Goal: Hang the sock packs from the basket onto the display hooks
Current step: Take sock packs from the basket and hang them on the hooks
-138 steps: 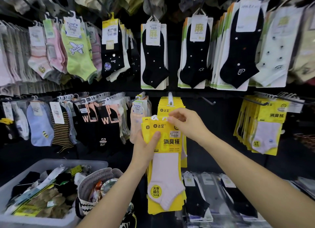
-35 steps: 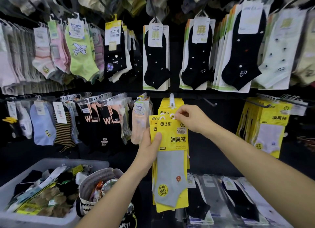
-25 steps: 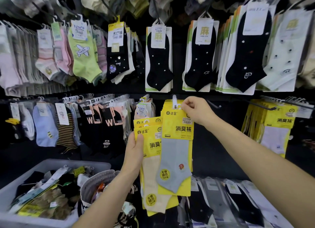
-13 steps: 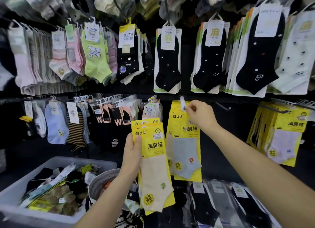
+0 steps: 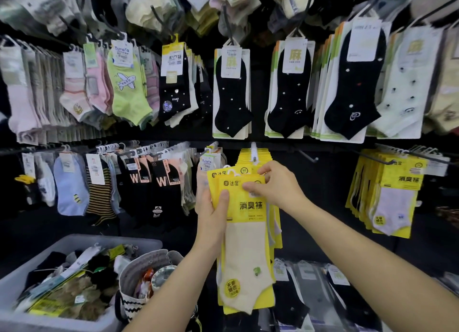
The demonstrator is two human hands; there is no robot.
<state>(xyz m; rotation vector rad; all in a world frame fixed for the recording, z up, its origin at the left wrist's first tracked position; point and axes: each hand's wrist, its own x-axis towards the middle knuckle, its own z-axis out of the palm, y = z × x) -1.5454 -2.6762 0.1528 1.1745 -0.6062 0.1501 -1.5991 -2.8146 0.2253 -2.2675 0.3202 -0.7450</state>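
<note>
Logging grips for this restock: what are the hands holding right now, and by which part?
The yellow sock packs. The left hand grips their left edge at the header cards; the right hand pinches the front one's top.

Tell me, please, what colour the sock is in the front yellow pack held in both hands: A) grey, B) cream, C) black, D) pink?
B: the front yellow pack, gripped by the left hand and pinched at its top by the right hand, shows a cream sock.
</note>
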